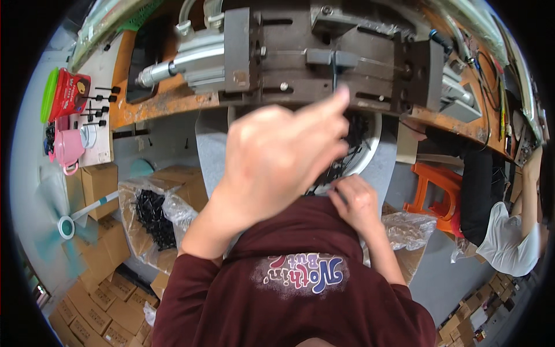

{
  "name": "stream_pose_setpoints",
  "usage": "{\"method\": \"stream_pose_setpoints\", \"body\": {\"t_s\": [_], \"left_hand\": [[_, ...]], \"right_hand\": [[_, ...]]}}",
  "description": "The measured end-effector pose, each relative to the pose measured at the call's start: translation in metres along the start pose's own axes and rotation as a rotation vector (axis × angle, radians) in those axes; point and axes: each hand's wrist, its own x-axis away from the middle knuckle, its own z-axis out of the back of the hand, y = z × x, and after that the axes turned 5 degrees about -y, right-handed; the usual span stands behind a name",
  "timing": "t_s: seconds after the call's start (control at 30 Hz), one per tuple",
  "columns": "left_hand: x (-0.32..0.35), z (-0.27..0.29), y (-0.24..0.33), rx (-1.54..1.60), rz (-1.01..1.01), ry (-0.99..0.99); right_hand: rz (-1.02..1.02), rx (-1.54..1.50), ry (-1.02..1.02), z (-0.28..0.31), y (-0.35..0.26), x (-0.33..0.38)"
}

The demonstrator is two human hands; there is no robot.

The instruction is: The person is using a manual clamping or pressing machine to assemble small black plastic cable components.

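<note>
Left hand (pixel 277 153) raised, forefinger out toward grey press fixture (pixel 324 55), gripping nothing. Right hand (pixel 357 199) low by white basin (pixel 374 144) of black parts, fingers pinched together; held item too small to tell.

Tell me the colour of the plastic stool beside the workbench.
Orange; the stool shows best in the head view, at right under the bench.
</note>
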Motion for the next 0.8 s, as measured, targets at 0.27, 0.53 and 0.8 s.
{"method": "stream_pose_setpoints", "body": {"t_s": [0.27, 0.53, 0.8], "left_hand": [[0.052, -0.032, -0.021, 0.197, 0.024, -0.371], [0.047, -0.009, -0.020, 0.136, -0.037, -0.184], [0.044, 0.002, -0.009, 0.210, -0.107, -0.078]], "right_hand": [[0.163, -0.107, -0.336, -0.014, 0.005, -0.014], [0.250, 0.006, -0.297, 0.078, -0.040, -0.057], [0.480, 0.226, 0.557, 0.220, -0.104, -0.202]]}}
